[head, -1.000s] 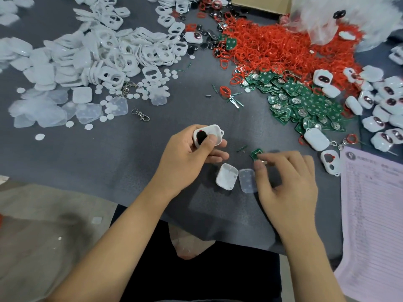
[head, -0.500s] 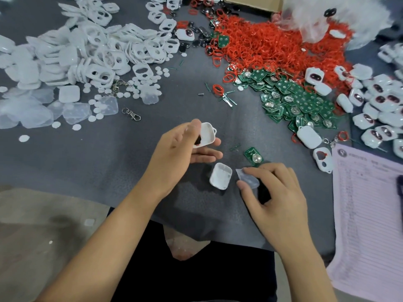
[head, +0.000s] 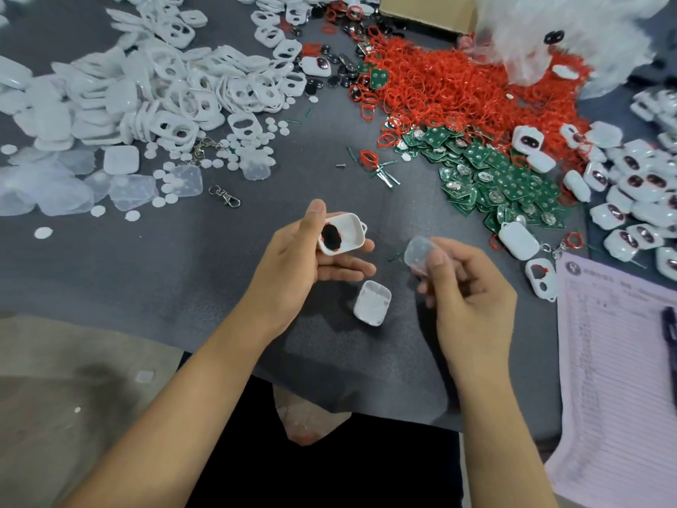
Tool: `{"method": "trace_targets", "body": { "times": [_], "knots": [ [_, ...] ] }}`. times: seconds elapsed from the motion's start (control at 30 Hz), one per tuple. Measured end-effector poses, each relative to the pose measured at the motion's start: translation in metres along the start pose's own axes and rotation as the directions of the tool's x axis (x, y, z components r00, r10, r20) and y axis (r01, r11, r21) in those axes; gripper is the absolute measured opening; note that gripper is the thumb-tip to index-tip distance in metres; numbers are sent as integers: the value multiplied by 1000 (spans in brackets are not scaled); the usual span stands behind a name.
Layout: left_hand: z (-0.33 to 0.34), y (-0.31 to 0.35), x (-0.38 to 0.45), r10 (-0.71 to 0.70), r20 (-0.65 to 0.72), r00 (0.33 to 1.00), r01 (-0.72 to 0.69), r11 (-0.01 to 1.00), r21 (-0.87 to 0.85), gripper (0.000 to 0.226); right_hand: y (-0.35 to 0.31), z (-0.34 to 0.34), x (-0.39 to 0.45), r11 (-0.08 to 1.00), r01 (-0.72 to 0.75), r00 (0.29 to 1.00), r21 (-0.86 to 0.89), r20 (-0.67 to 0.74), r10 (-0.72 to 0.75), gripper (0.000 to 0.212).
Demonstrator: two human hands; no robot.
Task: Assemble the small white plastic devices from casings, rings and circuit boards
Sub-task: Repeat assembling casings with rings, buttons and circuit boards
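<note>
My left hand (head: pixel 293 265) grips a white casing half (head: pixel 344 234), hollow side up, with a black oval part ringed in red inside it. My right hand (head: pixel 465 287) pinches a small translucent plastic pad (head: pixel 419 253) between thumb and fingers, just right of the casing. A second white casing half (head: pixel 372 303) lies on the dark mat between my hands. Green circuit boards (head: pixel 494 177) are heaped to the right, and red rings (head: pixel 458 86) are piled behind them.
White casing fronts (head: pixel 165 86) and clear pads (head: pixel 139 188) cover the left of the dark mat (head: pixel 165 273). Finished white devices (head: pixel 637 199) crowd the right edge, above a pink form (head: pixel 615 379) with a pen. A metal clasp (head: pixel 225 196) lies loose. A plastic bag (head: pixel 568 34) sits far right.
My right hand has lifted the translucent pad off the mat and raised it toward the casing. My left hand has turned the casing so its hollow side faces up.
</note>
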State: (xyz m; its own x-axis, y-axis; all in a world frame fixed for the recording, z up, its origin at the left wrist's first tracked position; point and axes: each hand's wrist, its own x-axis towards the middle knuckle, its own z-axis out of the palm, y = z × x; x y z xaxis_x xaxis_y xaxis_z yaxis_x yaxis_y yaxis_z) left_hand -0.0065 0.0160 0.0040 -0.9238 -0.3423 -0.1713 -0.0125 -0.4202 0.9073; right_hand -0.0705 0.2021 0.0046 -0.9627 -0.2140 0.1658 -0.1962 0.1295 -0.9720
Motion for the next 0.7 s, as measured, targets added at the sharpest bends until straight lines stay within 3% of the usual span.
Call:
{"method": "trace_targets", "body": {
  "times": [0.07, 0.17, 0.43, 0.57, 0.7],
  "knots": [
    [0, 1, 1, -15, -15, 1000, 15, 1000, -19, 58, -4, 16, 8, 986, -48, 999, 160, 11, 47, 12],
    [1, 1, 1, -34, -32, 999, 34, 999, -30, 56, -9, 33, 11, 973, -59, 998, 223, 31, 54, 15],
    [-1, -1, 2, -21, -12, 1000, 20, 999, -46, 58, -8, 33, 1, 982, -11, 1000, 188, 1, 11, 15],
    [-1, -1, 2, -5, -5, 1000, 5, 999, -34, 56, -5, 34, 4, 997, 9, 1000, 71, -20, -7, 10],
    [-1, -1, 3, -10, -7, 1000, 10, 999, -32, 56, -3, 32, 6, 994, -38, 999, 104, 22, 36, 9]
  ]
}}
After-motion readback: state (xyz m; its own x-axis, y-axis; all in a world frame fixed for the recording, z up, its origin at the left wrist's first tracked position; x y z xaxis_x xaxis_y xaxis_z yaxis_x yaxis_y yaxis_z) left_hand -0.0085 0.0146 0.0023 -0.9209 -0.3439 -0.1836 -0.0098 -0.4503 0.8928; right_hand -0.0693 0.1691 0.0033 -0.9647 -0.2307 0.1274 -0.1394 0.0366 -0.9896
